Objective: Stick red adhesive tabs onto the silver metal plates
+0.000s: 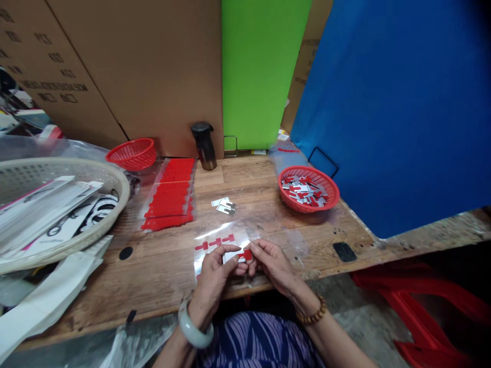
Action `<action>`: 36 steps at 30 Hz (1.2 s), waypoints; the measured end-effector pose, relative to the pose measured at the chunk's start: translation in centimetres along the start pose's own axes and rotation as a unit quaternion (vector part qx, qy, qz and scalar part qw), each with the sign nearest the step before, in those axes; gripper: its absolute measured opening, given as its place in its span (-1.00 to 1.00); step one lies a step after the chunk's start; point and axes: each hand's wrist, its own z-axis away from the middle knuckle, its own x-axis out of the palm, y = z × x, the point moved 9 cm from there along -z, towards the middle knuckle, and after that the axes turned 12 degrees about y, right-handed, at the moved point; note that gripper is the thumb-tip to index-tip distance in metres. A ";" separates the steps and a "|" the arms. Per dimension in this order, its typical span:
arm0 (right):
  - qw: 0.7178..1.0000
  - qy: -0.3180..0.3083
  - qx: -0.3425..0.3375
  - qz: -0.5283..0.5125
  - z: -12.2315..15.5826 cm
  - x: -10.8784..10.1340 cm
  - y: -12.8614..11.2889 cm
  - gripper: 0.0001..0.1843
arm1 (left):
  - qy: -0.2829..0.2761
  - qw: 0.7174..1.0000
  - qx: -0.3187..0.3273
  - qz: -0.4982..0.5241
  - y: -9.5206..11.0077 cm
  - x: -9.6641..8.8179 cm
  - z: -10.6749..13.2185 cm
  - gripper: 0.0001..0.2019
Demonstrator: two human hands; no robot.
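My left hand (215, 276) and my right hand (270, 260) meet at the near edge of the wooden table (268, 179), both pinching one small metal piece with a red sticker (242, 255). Just beyond the fingers lies a clear plastic sheet (215, 232) carrying a few red stickers (215, 242). Further out rest two bare metal pieces (224, 205). A jade bangle circles my left wrist and a bead bracelet my right.
A red basket (333, 191) of finished pieces sits at the right. Sheets of red stickers (169, 195) lie left of centre, an empty red basket (132, 153) behind them. A large beige basket (120, 191) with packaged goods fills the left. A dark cup (204, 145) stands at the back.
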 end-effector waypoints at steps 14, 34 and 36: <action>0.960 0.217 -0.153 -0.085 -3.2 -8.5 -7.2 -0.74 | 0.057 0.986 0.146 -0.061 -0.2 -1.3 -2.3 -0.48; 0.882 0.113 -0.271 0.369 -12.5 1.6 -6.5 -0.95 | 0.112 0.927 0.304 -0.187 0.5 -0.9 -1.1 -0.82; 0.868 0.116 -0.277 0.396 -12.9 2.2 -6.2 -0.99 | 0.108 0.928 0.304 -0.189 0.6 -0.9 -1.1 -0.81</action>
